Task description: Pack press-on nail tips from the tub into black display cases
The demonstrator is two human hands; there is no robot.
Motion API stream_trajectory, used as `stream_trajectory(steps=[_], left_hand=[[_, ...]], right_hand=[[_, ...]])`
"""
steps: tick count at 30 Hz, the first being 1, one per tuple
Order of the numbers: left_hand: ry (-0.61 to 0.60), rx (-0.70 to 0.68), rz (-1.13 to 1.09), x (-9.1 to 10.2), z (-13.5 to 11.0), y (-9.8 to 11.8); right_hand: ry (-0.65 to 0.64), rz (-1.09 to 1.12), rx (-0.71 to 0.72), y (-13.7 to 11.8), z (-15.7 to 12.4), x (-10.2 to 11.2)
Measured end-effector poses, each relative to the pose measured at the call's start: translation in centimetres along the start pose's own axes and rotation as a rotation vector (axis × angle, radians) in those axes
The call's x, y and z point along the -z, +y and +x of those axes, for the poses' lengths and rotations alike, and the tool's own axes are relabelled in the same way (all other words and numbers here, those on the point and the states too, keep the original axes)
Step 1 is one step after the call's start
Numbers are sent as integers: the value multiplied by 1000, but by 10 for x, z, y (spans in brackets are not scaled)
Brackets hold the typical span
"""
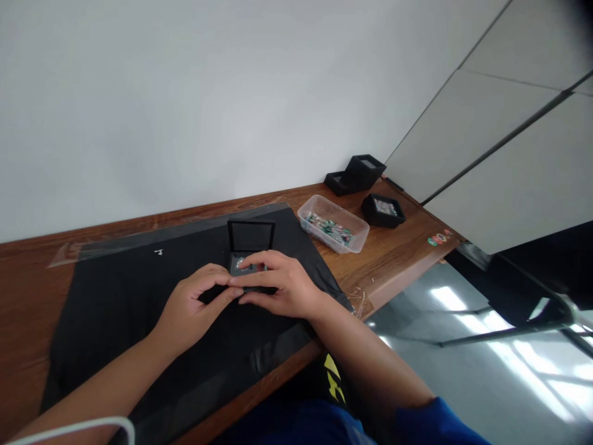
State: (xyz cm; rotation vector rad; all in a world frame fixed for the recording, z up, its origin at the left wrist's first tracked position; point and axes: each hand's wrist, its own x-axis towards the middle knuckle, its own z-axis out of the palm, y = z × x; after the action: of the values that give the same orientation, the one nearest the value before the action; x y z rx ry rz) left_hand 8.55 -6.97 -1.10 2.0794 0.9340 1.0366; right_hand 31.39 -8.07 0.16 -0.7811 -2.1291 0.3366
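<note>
A small black hinged box (251,238) stands open on a black mat (139,290), its lid upright and something small and shiny lying in its base. My right hand (278,285) lies over the base of the box, fingers curled round its front edge. My left hand (194,306) is beside it on the left, thumb and forefinger pinched together against the box's near corner. What the left fingers pinch is hidden.
A clear plastic tub (333,224) of small coloured pieces sits to the right on the wooden table (393,253). Behind it are a black tray with pieces (383,210) and two more black boxes (356,173). The table's edge runs close on the right.
</note>
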Motion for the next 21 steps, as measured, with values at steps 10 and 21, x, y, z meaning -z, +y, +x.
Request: stream_trajectory(steps=[10,21], left_hand=[[-47,293,-343,-2,0,-4],[-19,269,-357,1,2,-4]], right_hand=[[-25,-89,70,-3,2,-2],[-88,-277,127,-8,0,-3]])
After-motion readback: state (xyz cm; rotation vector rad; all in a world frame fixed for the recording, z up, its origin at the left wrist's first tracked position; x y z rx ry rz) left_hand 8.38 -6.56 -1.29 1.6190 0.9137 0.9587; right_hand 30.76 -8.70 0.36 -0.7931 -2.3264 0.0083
